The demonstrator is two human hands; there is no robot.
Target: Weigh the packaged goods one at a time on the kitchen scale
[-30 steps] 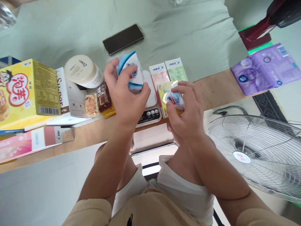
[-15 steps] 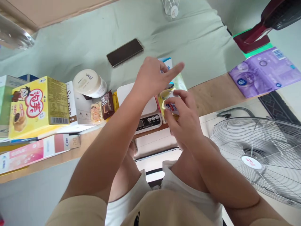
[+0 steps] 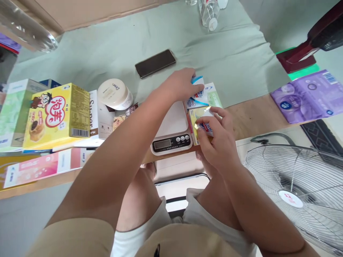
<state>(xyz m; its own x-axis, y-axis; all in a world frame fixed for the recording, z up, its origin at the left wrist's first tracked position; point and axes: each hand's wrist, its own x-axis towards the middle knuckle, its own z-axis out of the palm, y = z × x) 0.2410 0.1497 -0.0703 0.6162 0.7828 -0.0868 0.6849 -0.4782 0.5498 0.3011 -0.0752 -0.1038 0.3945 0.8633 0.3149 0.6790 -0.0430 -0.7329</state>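
Observation:
My left hand (image 3: 184, 84) reaches across the white kitchen scale (image 3: 173, 123) and closes its thumb and fingers on a white-and-blue soap box (image 3: 197, 102). Just nearer to me, my right hand (image 3: 217, 132) has thumb and fingertips on the sides of a yellow soap box (image 3: 195, 116). Both boxes sit side by side at the scale's right edge. A pale green box (image 3: 213, 95) lies against them on the right. My left forearm hides part of the scale and the snack packs (image 3: 120, 121) to its left.
To the left stand a cream Dove jar (image 3: 114, 94), a yellow snack box (image 3: 57, 117) and a long pink box (image 3: 45, 167). A phone (image 3: 155, 63) lies beyond the scale. Rightward are a purple pack (image 3: 311, 94) and a floor fan (image 3: 292, 196). A clear bottle (image 3: 210, 16) lies at the back.
My left hand has come down from above the boxes, where its index finger was stretched out, onto the white-and-blue soap box. My right hand stays at the yellow one. The view has shifted.

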